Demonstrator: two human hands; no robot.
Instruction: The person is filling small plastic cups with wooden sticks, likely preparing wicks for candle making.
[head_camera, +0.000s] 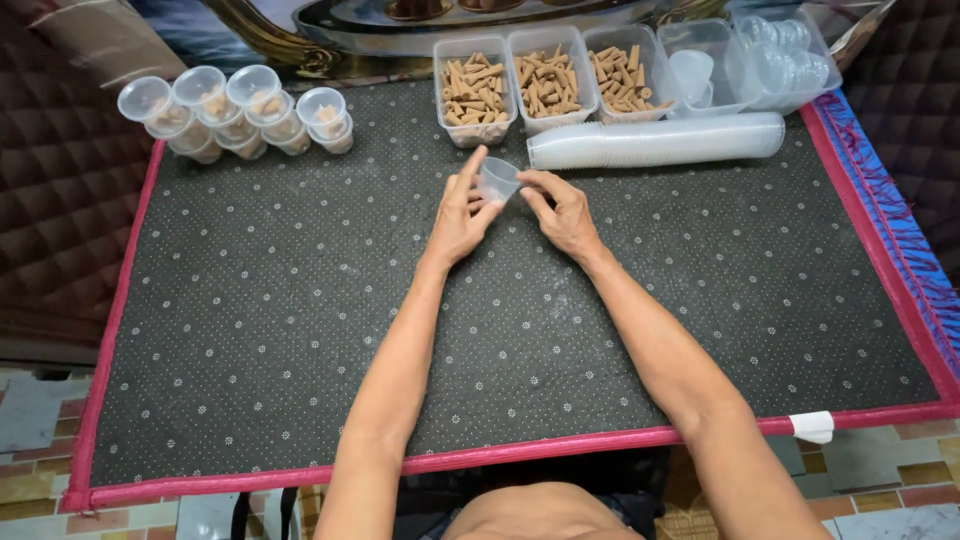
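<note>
Head view. Just above the centre of the frame, the left hand (462, 215) and the right hand (562, 212) meet around a small clear plastic cup (497, 179). The left hand's thumb and fingers are closed on the cup's side, tilting it; the right hand's fingertips pinch its rim from the other side (both hands are partly curled, not fisted). The cup is held just above a dark dotted mat (300, 330) edged in pink. Along the top centre stand three clear tubs of tan incense cones (545, 82), and just below them lies a long sleeve of stacked clear cups (655, 142) on its side. At upper left sits a cluster of filled lidded cups (235, 110). At upper right, tubs of clear lids (770, 60).
</note>
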